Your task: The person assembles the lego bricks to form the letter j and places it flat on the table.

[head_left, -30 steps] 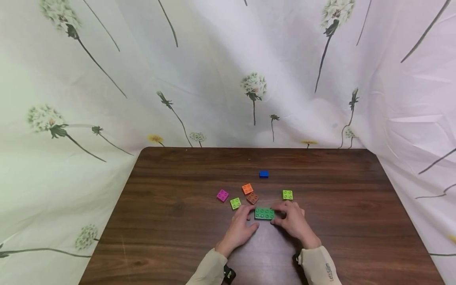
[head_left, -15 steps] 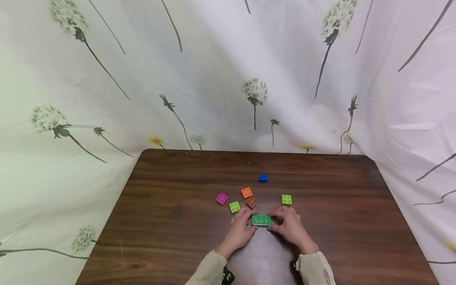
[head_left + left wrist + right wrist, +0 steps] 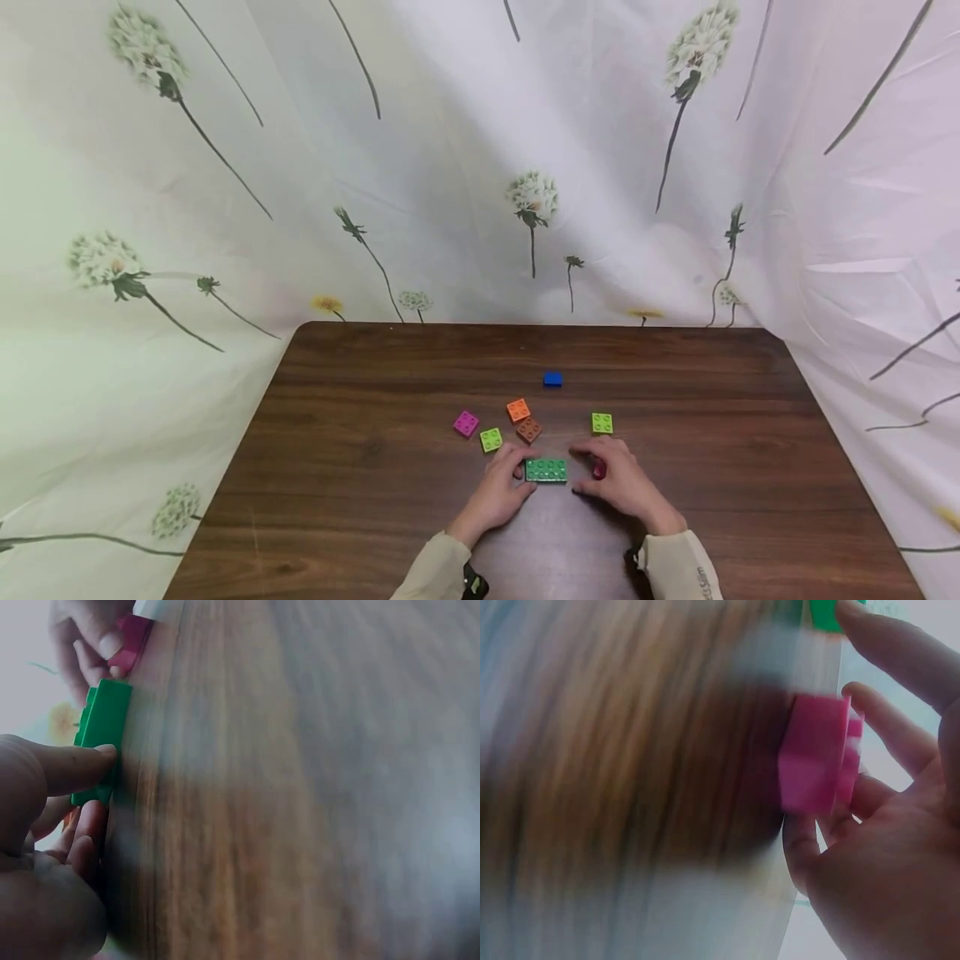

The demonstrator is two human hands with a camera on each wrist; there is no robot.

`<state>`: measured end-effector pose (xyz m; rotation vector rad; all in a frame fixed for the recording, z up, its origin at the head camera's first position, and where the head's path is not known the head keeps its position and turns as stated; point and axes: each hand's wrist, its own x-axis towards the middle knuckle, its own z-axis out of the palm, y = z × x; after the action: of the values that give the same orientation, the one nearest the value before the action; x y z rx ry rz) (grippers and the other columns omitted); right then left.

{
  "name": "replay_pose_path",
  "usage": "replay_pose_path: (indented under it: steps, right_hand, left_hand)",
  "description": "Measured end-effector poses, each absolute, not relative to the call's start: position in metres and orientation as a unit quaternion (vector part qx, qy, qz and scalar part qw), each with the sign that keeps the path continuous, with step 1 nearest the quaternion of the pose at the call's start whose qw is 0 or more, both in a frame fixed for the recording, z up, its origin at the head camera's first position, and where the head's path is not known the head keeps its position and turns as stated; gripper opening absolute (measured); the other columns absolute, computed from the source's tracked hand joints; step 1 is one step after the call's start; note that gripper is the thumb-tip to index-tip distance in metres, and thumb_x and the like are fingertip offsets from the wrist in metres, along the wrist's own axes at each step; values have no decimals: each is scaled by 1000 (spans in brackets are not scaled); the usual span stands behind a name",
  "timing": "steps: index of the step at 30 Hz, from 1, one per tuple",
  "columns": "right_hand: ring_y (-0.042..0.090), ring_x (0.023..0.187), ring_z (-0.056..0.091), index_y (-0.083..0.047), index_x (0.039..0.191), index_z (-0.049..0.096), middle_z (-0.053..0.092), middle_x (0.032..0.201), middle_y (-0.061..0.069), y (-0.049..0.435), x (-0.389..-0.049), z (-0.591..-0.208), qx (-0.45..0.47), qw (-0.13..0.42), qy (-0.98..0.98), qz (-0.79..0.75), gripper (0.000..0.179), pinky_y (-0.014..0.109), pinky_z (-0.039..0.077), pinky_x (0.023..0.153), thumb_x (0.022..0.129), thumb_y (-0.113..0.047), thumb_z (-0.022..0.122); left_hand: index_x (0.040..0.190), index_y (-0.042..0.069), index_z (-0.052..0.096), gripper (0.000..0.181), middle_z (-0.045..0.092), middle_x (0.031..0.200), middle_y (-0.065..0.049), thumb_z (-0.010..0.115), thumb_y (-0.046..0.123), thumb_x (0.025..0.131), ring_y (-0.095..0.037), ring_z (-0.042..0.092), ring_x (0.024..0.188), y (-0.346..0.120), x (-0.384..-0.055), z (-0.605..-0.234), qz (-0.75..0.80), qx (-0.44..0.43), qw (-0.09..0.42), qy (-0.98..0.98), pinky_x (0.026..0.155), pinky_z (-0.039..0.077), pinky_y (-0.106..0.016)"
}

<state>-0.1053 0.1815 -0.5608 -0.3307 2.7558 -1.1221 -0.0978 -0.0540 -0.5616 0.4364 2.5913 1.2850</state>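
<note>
Green brick, eight-studded, studs up, near the near-side middle of the tabletop, long sides running left to right; left hand at its left end, thumb on the near side and fingers on the far side, pinching it; right hand just beyond its right end, thumb and forefinger parted with a gap before the green brick, the other fingers curled about a pinkish-red brick, studded, tucked under the palm; how firmly it is gripped, one cannot tell; one lime brick, four-studded, just beyond the right hand; second lime brick, four-studded, just past the left hand's fingertips; brown brick, four-studded, behind the green brick; orange brick, four-studded, close against the brown one, contact unclear; magenta brick, four-studded, left of the group; blue brick, farthest back, its studs not discernible; two pale sleeves, the right one lettered; white cloth behind the tabletop, printed with dandelions.
</note>
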Motion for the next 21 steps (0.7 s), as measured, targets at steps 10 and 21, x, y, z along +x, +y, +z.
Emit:
replay_pose_path:
  steps: [10, 21]
  right_hand:
    - [18, 99, 54, -11, 110, 67, 62, 108, 4, 214, -100, -565, -58, 57, 920, -383, 45, 36, 45, 86, 68, -16, 86]
    - [15, 89, 54, -10, 107, 64, 61, 101, 4, 222, -103, -568, 2, 96, 901, -423, 38, 30, 44, 77, 76, -21, 82]
  left_hand:
    - [119, 9, 62, 38, 51, 105, 1, 71, 5, 83, -9, 47, 87, -55, -97, -565, 458, 140, 111, 871, 76, 36, -21]
    - [119, 10, 63, 37, 50, 106, 3, 72, 5, 83, -8, 48, 88, -57, -99, -568, 465, 139, 116, 867, 76, 38, -21]
